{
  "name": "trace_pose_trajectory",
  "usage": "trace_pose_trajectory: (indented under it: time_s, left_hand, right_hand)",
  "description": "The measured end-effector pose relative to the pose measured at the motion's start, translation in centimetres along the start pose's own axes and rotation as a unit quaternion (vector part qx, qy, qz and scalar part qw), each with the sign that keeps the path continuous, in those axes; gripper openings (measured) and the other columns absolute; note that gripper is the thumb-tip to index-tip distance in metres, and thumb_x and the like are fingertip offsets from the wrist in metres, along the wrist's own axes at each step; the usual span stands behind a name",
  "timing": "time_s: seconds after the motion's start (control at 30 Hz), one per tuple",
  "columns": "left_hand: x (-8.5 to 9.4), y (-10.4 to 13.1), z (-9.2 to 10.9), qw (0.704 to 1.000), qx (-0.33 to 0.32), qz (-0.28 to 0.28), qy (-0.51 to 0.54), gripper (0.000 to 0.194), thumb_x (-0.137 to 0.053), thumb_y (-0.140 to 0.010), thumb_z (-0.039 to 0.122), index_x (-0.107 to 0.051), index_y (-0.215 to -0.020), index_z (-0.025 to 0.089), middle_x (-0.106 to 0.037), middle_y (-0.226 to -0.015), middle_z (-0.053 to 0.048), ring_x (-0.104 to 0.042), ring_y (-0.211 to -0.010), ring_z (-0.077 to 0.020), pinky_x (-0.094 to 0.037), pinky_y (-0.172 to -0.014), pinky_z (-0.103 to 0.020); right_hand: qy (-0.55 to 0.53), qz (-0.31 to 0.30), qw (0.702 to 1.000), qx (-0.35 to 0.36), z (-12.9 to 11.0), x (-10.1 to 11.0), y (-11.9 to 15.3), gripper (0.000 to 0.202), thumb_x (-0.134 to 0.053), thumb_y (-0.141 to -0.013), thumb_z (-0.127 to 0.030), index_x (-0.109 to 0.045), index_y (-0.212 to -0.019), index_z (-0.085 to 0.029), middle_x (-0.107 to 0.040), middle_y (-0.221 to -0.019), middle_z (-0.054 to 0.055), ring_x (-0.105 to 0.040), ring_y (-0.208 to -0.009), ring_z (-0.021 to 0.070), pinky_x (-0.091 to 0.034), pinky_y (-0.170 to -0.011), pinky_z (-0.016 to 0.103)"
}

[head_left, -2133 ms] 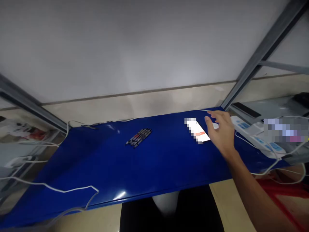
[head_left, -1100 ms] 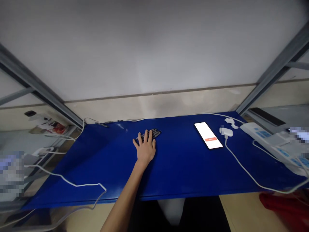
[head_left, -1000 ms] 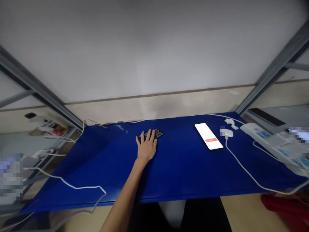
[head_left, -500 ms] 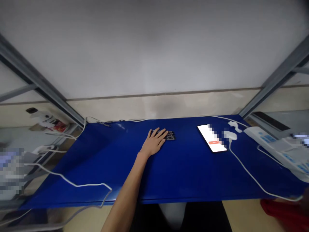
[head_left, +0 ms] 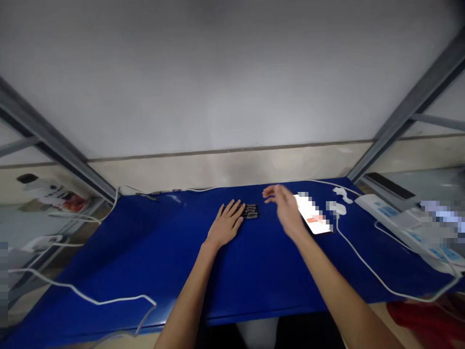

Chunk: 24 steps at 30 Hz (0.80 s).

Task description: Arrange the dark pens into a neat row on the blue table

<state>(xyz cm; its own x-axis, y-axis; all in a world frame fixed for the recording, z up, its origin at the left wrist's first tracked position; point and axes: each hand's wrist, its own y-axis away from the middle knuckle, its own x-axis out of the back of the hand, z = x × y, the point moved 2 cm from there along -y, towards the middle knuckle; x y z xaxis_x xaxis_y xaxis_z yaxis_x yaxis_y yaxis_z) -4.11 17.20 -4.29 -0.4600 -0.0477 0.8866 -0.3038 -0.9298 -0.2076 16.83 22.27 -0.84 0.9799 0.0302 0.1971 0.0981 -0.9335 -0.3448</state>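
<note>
My left hand [head_left: 227, 224] lies flat on a blue mat [head_left: 174, 252], fingers spread over a bundle of dark pens [head_left: 251, 211] whose tips stick out to the right. My right hand [head_left: 285, 208] hovers open just right of the pens, slightly blurred, fingers pointing left towards them. It holds nothing. A lit smartphone [head_left: 313, 214] lies flat on the mat directly behind the right hand.
A white charger with its cable [head_left: 339, 208] sits right of the phone. A white power strip [head_left: 403, 220] lies at the far right. Loose white cables [head_left: 90, 300] cross the mat's left front. Grey metal frame bars [head_left: 54, 145] flank both sides, with a wall behind.
My right hand has come into view and reached in beside the pens. My left hand slid the pens to the right across the mat and still rests on them.
</note>
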Motion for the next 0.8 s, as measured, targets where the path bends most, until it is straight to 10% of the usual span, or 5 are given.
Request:
trace_pose_trajectory:
  time_s: [0.23,0.5,0.8]
  left_hand:
    - [0.9,-1.0,-1.5,0.909,0.192,0.183,0.321,0.059,-0.013,-0.1,0.051,-0.042,-0.144,0.023,-0.039,-0.151,-0.004,-0.032,-0.142,-0.0182,-0.024,-0.119,-0.04]
    - [-0.9,-2.0,-1.6,0.864,0.17,0.207,0.426,0.063,-0.005,-0.1,0.049,-0.04,-0.144,0.02,-0.039,-0.151,-0.006,-0.033,-0.141,-0.0195,-0.032,-0.115,-0.038]
    - [1.2,-0.7,-0.9,0.973,0.086,0.17,0.129,0.027,-0.06,-0.087,0.04,-0.067,-0.109,0.026,-0.057,-0.132,-0.004,-0.043,-0.131,-0.0246,-0.033,-0.111,-0.046]
  right_hand:
    - [-0.062,0.012,0.992,-0.11,5.3,-3.0,0.0,0.067,-0.026,-0.091,-0.07,-0.054,-0.133,-0.026,-0.051,-0.142,0.009,-0.046,-0.132,0.0249,-0.033,-0.112,0.047]
    - [-0.13,-0.049,0.98,-0.14,4.8,-3.9,0.0,0.069,-0.019,-0.093,-0.068,-0.049,-0.138,-0.026,-0.045,-0.148,0.008,-0.038,-0.139,0.023,-0.028,-0.116,0.047]
    - [0.112,-0.159,0.98,0.039,1.7,-1.9,0.3,0.031,-0.057,-0.09,-0.041,-0.064,-0.117,-0.029,-0.051,-0.139,0.007,-0.045,-0.131,0.0237,-0.033,-0.112,0.047]
